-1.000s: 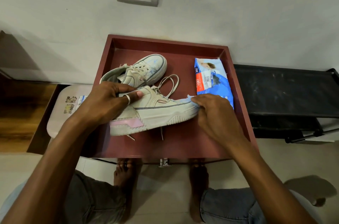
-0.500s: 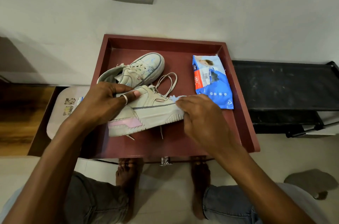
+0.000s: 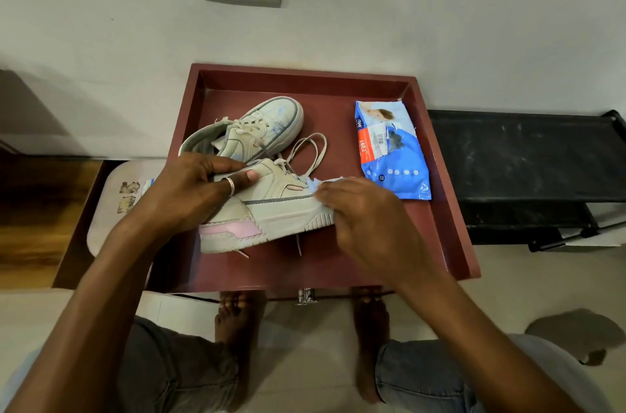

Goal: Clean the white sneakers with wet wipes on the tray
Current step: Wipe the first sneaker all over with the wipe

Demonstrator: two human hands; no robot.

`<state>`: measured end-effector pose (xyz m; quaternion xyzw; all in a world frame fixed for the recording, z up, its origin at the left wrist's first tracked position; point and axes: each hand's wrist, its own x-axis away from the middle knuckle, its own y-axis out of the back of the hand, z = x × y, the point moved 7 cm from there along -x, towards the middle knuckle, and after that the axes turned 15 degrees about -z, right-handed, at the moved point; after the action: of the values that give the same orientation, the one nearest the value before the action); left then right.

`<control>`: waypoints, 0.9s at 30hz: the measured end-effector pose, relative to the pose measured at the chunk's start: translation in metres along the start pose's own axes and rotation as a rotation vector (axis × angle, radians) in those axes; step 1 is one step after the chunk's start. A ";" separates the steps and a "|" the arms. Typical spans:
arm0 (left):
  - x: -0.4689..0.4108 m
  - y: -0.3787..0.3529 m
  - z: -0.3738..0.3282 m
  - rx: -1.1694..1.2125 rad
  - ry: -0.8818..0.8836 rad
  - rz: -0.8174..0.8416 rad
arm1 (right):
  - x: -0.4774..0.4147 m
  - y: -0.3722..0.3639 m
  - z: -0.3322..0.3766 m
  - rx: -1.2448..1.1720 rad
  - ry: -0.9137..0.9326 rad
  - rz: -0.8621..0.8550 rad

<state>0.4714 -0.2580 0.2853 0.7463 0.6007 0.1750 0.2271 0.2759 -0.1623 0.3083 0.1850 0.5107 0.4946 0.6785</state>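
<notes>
On the tray (image 3: 305, 77) the near sneaker (image 3: 271, 212) — by its look light, stiff-soled, soft-sided, best held at the collar — was gripped there by the left hand (image 3: 189, 192) while the right hand (image 3: 366, 219) pressed a limp wet wipe (image 3: 320, 183), apparently pinched, to its toe.

Tray (image 3: 454, 209) had a smooth, low-sheen maroon finish, possibly painted wood. Near sneaker (image 3: 281, 209): upper looked matt and leather-like, sole ridged and rubbery, laces (image 3: 279, 162) woven cloth. Wipes pack (image 3: 396, 172) was glossy, crinkled plastic film. Wet wipe (image 3: 321, 183) looked thin, crumpled, cloth-like. Ring (image 3: 231, 185) shone as polished metal. Black rack (image 3: 525, 155) was matt, scuffed
</notes>
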 end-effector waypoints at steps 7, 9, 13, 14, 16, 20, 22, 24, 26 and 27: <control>0.004 0.006 -0.009 -0.066 -0.125 -0.029 | -0.004 0.012 -0.065 0.063 -0.264 0.003; 0.007 0.005 -0.016 -0.073 -0.178 -0.057 | -0.008 0.017 -0.057 0.054 -0.227 -0.070; 0.012 0.000 -0.024 -0.068 -0.260 -0.029 | -0.010 0.020 -0.052 0.044 -0.210 -0.098; 0.013 -0.001 -0.022 -0.060 -0.252 0.004 | -0.009 0.020 -0.053 0.044 -0.213 -0.093; 0.014 -0.001 -0.018 -0.066 -0.233 0.071 | -0.008 0.020 -0.054 0.035 -0.217 -0.089; 0.016 0.002 -0.002 -0.104 -0.179 0.183 | -0.006 0.008 -0.046 0.012 -0.176 0.008; 0.017 0.000 0.003 -0.106 -0.146 0.236 | -0.001 -0.005 -0.038 0.019 -0.137 0.088; 0.018 -0.004 0.005 -0.098 -0.120 0.273 | 0.003 -0.018 -0.032 0.043 -0.094 0.146; 0.020 -0.011 0.003 -0.117 -0.124 0.285 | 0.005 -0.027 -0.029 0.051 -0.079 0.179; 0.021 -0.014 0.001 -0.151 -0.159 0.274 | 0.005 -0.029 -0.029 0.058 -0.069 0.195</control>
<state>0.4649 -0.2353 0.2767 0.8135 0.4588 0.1894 0.3031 0.2650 -0.1782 0.2720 0.2705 0.4806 0.5367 0.6386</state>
